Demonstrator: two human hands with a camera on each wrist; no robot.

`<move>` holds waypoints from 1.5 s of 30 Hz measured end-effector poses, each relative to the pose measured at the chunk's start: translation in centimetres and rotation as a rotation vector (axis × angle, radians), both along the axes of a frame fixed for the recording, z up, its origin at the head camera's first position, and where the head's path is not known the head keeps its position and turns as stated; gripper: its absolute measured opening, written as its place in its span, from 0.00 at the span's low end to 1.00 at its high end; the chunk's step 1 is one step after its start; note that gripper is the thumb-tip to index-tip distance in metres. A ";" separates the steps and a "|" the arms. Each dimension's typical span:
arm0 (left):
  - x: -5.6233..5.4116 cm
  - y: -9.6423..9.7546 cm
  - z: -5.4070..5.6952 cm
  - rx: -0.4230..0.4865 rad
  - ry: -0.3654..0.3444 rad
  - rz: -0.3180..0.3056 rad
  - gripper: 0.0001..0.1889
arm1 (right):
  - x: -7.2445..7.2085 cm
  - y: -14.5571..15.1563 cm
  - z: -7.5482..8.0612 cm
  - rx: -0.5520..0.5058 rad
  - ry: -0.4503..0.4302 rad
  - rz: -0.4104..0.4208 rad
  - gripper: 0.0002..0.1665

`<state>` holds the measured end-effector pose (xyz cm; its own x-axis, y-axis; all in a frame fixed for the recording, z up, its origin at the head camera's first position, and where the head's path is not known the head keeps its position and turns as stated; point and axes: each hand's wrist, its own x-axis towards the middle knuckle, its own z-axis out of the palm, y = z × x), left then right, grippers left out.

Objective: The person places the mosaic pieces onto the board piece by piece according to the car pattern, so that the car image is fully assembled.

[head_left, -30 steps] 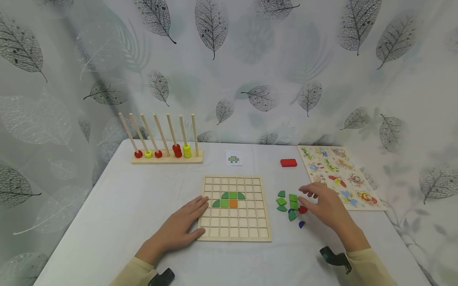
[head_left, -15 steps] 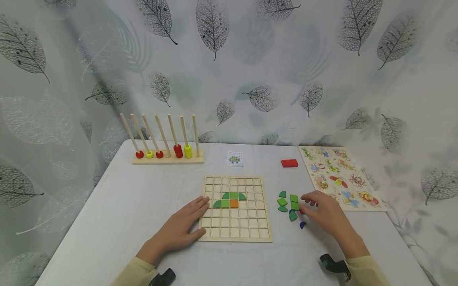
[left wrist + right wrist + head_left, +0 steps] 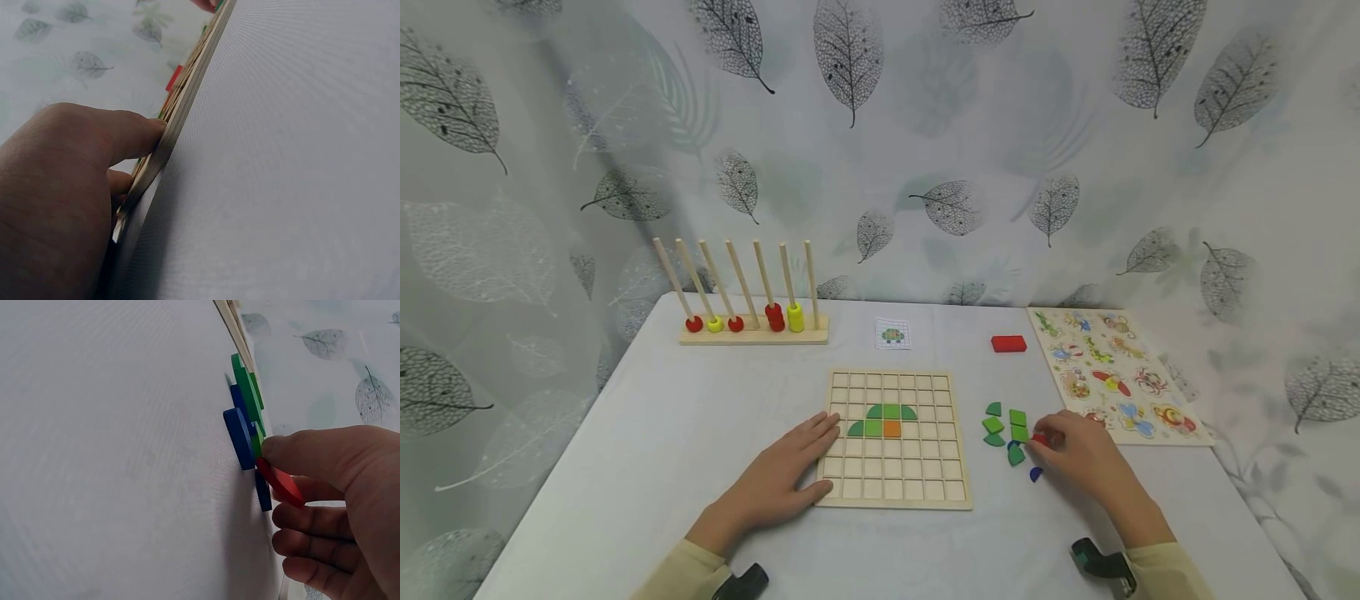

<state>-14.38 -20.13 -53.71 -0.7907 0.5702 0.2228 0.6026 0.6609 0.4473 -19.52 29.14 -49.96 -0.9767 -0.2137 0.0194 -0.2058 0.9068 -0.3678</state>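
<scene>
My left hand (image 3: 771, 475) lies with extended fingers along the left edge of a wooden grid board (image 3: 895, 503); in the left wrist view the thumb (image 3: 140, 132) touches its rim. Several green pieces (image 3: 891, 411) and an orange square (image 3: 892, 428) sit in the board's cells. Right of the board, my right hand (image 3: 1086, 454) pinches a red curved-edge piece (image 3: 280, 481) between thumb and index finger, the other fingers loosely curled. Beside it lie loose green pieces (image 3: 993, 425) and a dark blue piece (image 3: 1036, 474). More blue pieces (image 3: 239, 439) show in the right wrist view.
Behind the board lies a small pattern card (image 3: 893, 334). A wooden peg stand (image 3: 752, 337) with red and yellow beads is at the back left. A red block (image 3: 1008, 343) and a picture puzzle board (image 3: 1120, 375) are at the right. A leaf-patterned curtain (image 3: 925, 142) borders the table.
My right hand has come down and slightly towards me onto the red piece, and its thumb and index finger have closed on it. The left hand stays on the board.
</scene>
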 end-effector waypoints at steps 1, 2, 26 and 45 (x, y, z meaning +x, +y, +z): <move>0.0 0.0 0.0 -0.001 0.001 -0.001 0.41 | 0.0 0.0 -0.1 0.002 -0.003 0.001 0.14; 0.0 0.0 -0.1 -0.002 0.003 -0.003 0.41 | 0.0 0.0 -0.1 0.002 -0.003 0.003 0.14; -0.1 -0.1 -0.4 -0.008 0.023 -0.007 0.41 | 0.1 0.4 1.0 0.017 -0.128 -0.066 0.18; -0.2 -0.1 -0.3 -0.008 0.016 -0.007 0.40 | 0.5 0.8 1.0 -0.034 -0.089 -0.024 0.21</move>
<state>-14.58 -20.21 -53.96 -0.7831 0.5775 0.2308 0.6142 0.6599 0.4328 -18.99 29.95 -48.92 -0.9798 -0.1908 -0.0606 -0.1493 0.8980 -0.4140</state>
